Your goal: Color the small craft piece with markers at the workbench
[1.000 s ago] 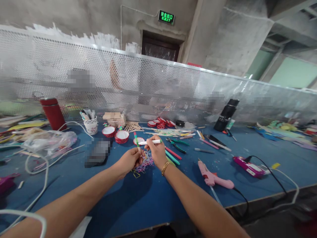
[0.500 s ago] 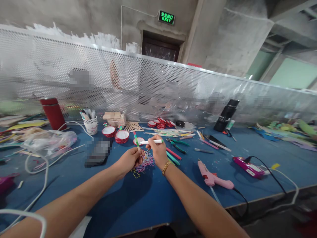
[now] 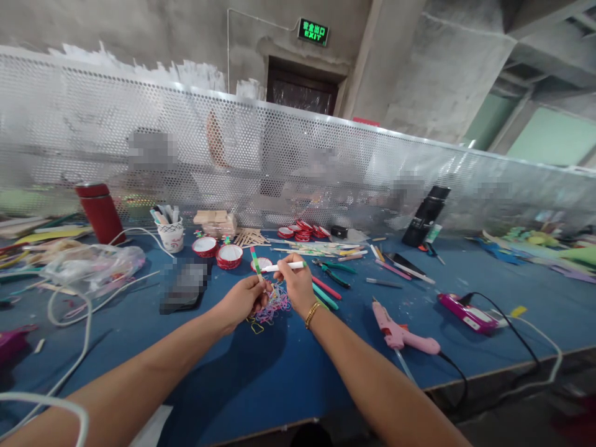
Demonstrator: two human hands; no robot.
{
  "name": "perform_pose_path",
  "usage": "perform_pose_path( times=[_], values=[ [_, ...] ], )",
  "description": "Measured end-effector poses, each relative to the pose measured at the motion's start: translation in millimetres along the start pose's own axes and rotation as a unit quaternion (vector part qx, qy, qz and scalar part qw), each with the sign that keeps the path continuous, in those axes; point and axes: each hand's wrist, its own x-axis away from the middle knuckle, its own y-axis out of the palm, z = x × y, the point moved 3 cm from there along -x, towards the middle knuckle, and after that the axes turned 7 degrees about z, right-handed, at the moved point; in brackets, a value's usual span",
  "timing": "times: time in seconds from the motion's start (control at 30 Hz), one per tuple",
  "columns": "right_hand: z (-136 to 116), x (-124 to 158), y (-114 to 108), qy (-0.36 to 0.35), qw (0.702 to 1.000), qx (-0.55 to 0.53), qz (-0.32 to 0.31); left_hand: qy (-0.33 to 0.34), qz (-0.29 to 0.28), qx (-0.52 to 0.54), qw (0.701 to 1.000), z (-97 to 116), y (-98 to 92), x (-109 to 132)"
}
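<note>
Pinched in my left hand (image 3: 248, 298) is a flat wooden craft stick (image 3: 256, 264), standing nearly upright, with green and red colouring on its upper part. My right hand (image 3: 295, 282) grips a white marker (image 3: 285, 267) lying almost level, its tip pointing left at the stick. Whether the tip touches the stick is too small to tell. Beneath both hands lies a tangled heap of coloured bands (image 3: 275, 304). A red marker (image 3: 326, 288) and a teal marker (image 3: 325, 297) rest beside my right hand. Behind the stick is a small red-rimmed dish (image 3: 264, 263).
Red-rimmed dishes (image 3: 229, 256), a paper cup of pens (image 3: 170, 233) and a phone (image 3: 186, 285) are on the left. To the right lie pliers (image 3: 333, 273), a pink glue gun (image 3: 400, 332) and a magenta device (image 3: 468, 313) with cables. A perforated metal screen (image 3: 298, 167) borders the back.
</note>
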Motion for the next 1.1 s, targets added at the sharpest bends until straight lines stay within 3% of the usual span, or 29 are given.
perform_pose_path(
  times=[1.1],
  values=[
    [1.8,0.6,-0.3,0.007,1.000,-0.006,-0.009,-0.004,0.006,0.010,1.000,2.2,0.6,1.3]
  ],
)
